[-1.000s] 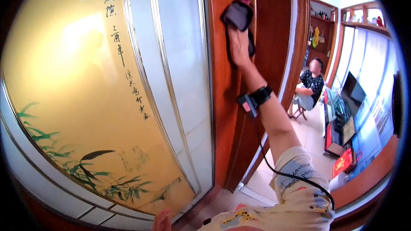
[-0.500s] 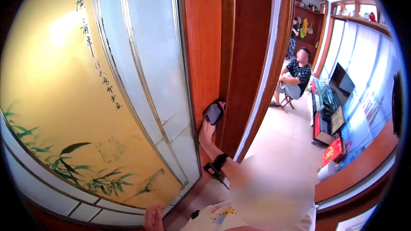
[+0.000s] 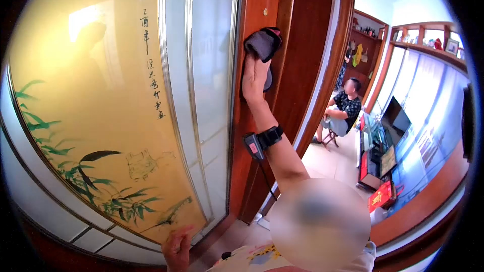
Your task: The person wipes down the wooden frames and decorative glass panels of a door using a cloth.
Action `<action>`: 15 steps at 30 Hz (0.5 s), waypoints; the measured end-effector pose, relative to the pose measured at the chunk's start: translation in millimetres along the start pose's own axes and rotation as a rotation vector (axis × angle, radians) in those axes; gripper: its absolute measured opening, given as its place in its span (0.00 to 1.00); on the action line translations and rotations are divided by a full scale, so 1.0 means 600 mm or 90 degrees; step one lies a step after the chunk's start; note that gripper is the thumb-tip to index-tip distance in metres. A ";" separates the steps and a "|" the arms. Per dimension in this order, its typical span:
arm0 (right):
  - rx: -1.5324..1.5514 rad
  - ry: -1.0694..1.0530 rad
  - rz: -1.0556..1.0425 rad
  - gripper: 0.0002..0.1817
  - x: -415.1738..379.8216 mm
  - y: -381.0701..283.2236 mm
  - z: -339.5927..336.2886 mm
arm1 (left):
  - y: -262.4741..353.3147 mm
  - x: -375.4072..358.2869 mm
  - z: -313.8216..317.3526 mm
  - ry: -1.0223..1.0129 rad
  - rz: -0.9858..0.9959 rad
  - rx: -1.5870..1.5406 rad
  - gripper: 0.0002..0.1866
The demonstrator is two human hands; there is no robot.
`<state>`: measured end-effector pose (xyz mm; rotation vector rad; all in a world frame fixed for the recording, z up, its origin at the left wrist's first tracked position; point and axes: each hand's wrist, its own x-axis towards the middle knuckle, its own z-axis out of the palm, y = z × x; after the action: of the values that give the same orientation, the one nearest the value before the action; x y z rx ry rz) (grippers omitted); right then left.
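My right hand (image 3: 256,78), raised, presses a grey cloth (image 3: 263,44) with a dark edge against the reddish wooden panel (image 3: 255,17). The cloth covers my fingertips, and part of it hangs below, beside the palm. A black band with a small box (image 3: 253,145) is on my right wrist, and a thin cable runs down from it. Low on the left, my left hand (image 3: 177,247) is in front of the painted panel's lower edge, empty, with its fingers loosely bent and apart.
A yellow panel (image 3: 116,136) with bamboo and writing fills the left, beside frosted glass (image 3: 214,70) in metal strips. Beyond the door frame (image 3: 330,65), a person (image 3: 347,106) sits on a stool. A television (image 3: 395,116) and a red bag (image 3: 381,197) stand farther right.
My right hand has moved the cloth up along the wooden panel. The view has shifted, so the panels appear farther right. My left hand stays low.
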<state>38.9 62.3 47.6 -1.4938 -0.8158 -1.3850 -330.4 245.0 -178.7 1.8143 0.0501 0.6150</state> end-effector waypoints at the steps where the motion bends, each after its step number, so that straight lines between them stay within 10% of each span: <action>1: 0.001 0.000 -0.002 0.22 -0.010 -0.002 0.002 | 0.004 0.001 0.000 0.002 0.002 -0.001 0.10; 15: 0.446 0.188 0.704 0.23 -0.524 -0.036 -0.047 | 0.001 -0.030 -0.013 0.101 -0.004 -0.083 0.08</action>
<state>-38.6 79.4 -258.9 -0.8714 -0.1435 -0.3777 -349.4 245.3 -183.4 1.6368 0.1207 0.7404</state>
